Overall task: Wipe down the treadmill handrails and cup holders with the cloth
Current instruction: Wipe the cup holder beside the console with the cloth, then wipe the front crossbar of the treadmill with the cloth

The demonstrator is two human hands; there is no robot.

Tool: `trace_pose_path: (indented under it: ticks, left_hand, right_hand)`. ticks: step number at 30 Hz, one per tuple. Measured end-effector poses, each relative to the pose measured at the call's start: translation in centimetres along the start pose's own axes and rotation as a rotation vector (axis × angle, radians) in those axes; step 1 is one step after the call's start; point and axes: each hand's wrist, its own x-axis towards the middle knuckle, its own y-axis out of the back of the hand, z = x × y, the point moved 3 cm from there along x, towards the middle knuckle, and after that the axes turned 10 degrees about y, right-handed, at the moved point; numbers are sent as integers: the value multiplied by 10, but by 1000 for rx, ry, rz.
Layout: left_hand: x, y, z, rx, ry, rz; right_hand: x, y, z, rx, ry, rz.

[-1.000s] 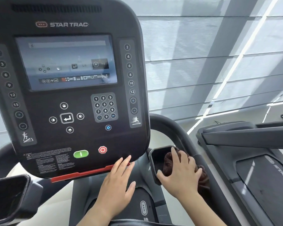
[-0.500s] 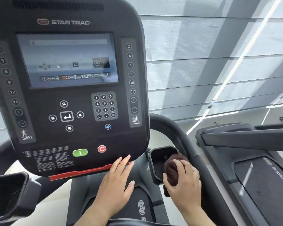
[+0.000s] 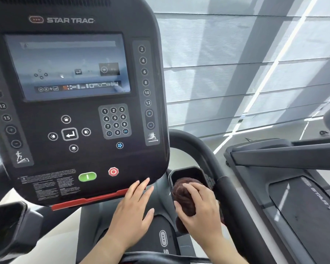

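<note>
cloth (image 3: 185, 199), brown, bunched, under right hand (image 3: 202, 208)

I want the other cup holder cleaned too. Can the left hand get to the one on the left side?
Probably yes. The left hand is open and empty by the console's edge, with nothing visible between it and the left cup holder. The cloth is in the right hand.

left hand (image 3: 131, 212): bare, no rings | right hand (image 3: 202, 210): bare | forearms: unsleeved

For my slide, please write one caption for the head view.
Right hand presses a dark brown cloth into the black right cup holder; left hand rests flat.
</note>
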Motion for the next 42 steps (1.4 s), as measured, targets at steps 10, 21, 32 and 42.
trace_pose_path:
  ticks: [10, 21, 32, 42]
  left_hand:
    - [-6, 10, -2, -45, 9, 31]
    - [-44, 14, 14, -148, 34, 80]
    - [-88, 6, 44, 26, 87, 157]
    - [-97, 6, 56, 78, 75, 235]
  right_hand:
    - [-2, 6, 45, -143, 170, -58]
    - [-8, 13, 40, -46, 254, -147]
    - [-18, 107, 61, 239, -96, 112]
    - [-122, 73, 20, 110, -64, -184]
